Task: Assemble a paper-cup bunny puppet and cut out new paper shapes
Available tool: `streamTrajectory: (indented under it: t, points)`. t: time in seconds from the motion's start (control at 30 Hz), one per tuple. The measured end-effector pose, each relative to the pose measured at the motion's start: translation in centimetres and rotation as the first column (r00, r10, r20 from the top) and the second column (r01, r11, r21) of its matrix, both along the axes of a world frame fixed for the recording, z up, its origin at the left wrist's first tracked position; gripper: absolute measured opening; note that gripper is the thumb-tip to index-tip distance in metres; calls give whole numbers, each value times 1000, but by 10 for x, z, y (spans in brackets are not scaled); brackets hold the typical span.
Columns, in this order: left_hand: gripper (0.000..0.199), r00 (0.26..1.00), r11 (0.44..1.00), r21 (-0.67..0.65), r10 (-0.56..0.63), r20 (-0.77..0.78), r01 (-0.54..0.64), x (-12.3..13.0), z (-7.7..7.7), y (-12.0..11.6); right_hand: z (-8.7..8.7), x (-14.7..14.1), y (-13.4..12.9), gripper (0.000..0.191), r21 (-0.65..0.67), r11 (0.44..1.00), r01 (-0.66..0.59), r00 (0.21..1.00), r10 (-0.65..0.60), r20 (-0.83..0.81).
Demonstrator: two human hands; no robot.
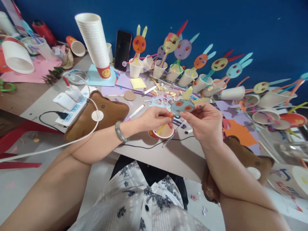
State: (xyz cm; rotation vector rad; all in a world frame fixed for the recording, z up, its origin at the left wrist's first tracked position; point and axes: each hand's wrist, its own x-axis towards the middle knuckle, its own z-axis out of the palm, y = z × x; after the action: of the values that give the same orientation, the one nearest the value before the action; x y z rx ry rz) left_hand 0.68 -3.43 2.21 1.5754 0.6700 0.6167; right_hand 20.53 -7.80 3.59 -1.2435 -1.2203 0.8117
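Note:
A light blue paper rabbit face point(182, 107) with orange eyes and yellow ears is pinched between the thumb and fingers of my right hand point(207, 122). At its left edge, the fingers of my left hand point(155, 119) are closed on a small red and yellow piece point(170, 115), too small to name. Directly below both hands stands a paper cup point(165, 131), with a yellow strip reaching into it. A clear thin stick point(172, 136) leans beside this cup. The face is held above the table, tilted toward me.
Paper cups with rabbit faces, such as an orange one point(139, 44), line the blue wall. A tall cup stack point(92, 41), a phone point(122, 50) and a power strip point(74, 107) stand left. Paper scraps point(166, 94) litter the middle. Brown cushions point(110, 110) lie under my forearms.

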Motion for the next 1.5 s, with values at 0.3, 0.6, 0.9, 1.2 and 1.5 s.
streamTrajectory:
  t: [0.3,0.6,0.9,1.2,1.5]
  points:
    - [19,1000,1000,-25,13,-13,-14,1,-1,0,-7,0,1,43,22,1000,-3,1000,3,30]
    - [16,1000,1000,-7,25,-10,-26,1,-1,-1,-12,-4,0,46,31,999,21,998,-23,66]
    - [19,998,997,58,43,-39,-41,1,-1,-1,-23,-2,4,46,117,993,31,997,-39,67]
    - [21,996,994,96,52,-75,-44,0,-2,-1,-26,-1,2,45,132,989,59,986,-79,145]
    - [23,998,995,98,37,-48,-32,1,-7,-1,-18,-7,-3,43,164,984,67,966,-105,236]
